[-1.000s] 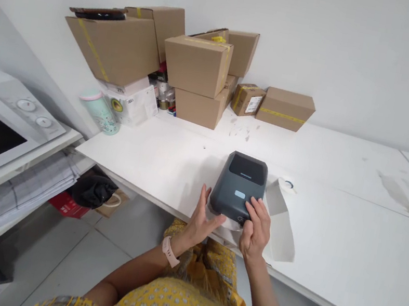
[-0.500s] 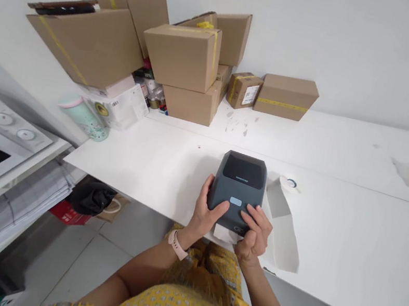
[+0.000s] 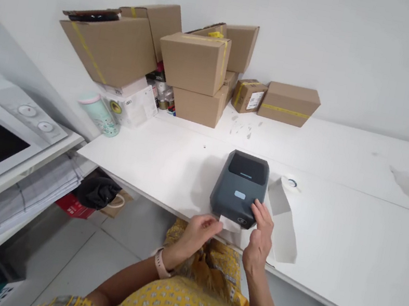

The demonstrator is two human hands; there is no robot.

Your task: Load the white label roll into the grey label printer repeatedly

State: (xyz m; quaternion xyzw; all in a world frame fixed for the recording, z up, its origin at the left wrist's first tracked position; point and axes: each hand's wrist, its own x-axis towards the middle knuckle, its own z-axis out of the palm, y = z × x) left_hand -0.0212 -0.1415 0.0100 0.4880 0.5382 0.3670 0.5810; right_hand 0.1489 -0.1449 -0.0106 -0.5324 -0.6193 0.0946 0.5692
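Note:
A dark grey label printer (image 3: pixel 237 190) with a pale blue button stands near the front edge of the white table. From its front slot sticks out a strip of white label paper (image 3: pixel 230 225). My left hand (image 3: pixel 198 234) pinches the left corner of this strip between thumb and forefinger, its other fingers curled. My right hand (image 3: pixel 261 231) lies against the printer's right front corner, fingers stretched over the top edge and not wrapped round it. Right of the printer lie a bent strip of white backing paper (image 3: pixel 283 230) and a small white roll (image 3: pixel 291 183).
Several cardboard boxes (image 3: pixel 192 61) are stacked at the back left, two smaller ones beside them along the wall. A mint tumbler (image 3: pixel 100 114) stands by a white box (image 3: pixel 137 108). A microwave (image 3: pixel 3 128) is on a shelf at the left. The table's front edge runs close to my body.
My left hand has left the printer's top left side and moved down to the paper strip, which it now pinches. My right hand has shifted slightly right along the printer's corner. The view has turned a little.

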